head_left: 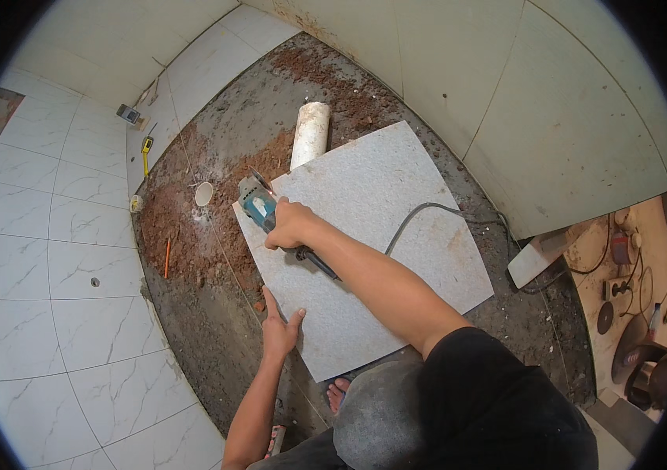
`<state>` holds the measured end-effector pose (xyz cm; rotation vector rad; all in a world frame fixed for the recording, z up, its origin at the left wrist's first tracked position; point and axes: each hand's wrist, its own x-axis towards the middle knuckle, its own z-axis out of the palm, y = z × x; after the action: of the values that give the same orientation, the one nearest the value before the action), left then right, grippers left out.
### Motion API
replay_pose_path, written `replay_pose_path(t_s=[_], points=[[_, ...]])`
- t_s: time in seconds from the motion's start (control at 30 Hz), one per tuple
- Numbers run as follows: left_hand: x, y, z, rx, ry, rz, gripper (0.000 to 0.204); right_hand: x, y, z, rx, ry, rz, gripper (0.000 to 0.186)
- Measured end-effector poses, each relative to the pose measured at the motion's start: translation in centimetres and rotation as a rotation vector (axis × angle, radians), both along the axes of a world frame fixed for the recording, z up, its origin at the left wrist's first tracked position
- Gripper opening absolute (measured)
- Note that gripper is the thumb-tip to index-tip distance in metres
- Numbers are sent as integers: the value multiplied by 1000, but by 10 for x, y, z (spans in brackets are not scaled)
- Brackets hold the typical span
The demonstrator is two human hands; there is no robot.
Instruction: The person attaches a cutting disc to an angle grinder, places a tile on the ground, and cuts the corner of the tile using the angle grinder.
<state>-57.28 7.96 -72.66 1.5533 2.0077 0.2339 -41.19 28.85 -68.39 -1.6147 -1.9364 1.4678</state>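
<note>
My right hand (pixel 293 223) is wrapped around the body of a teal and grey angle grinder (pixel 257 202). Its disc (pixel 260 180) meets the upper left corner area of a large pale tile (pixel 373 243), with a small orange glow beside it. The tile lies rough side up, tilted over the ground, near my knee. Along its left edge, my left hand (pixel 279 335) grips it, thumb on top and fingers at the side. The grinder's black cord (pixel 412 215) runs across the tile to the right. Beyond the tile's far edge sticks out a dirty white pipe (pixel 311 133).
Grey mortar and reddish soil (pixel 216 172) surround the tile. A white cup (pixel 204 193), an orange pencil-like stick (pixel 167 258) and a yellow tool (pixel 146 153) lie leftward. Marbled floor tiles (pixel 98 266) cover the left. At right are a tile piece (pixel 533 261), cables and discs (pixel 630 345).
</note>
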Motion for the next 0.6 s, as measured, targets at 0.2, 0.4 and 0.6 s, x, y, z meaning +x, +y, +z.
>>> replay_pose_path(t_s=[0.2,0.4,0.6], points=[[-2,-1,-3,33,0,-7,108,3,-3,1,16,-10,3,90],[-2,-1,-4,3,-6,12,108,1,-2,1,1,0,10,90],[-3,-8,0,-38,-16,33,108,-4,-4,-3,-10,7,10,91]])
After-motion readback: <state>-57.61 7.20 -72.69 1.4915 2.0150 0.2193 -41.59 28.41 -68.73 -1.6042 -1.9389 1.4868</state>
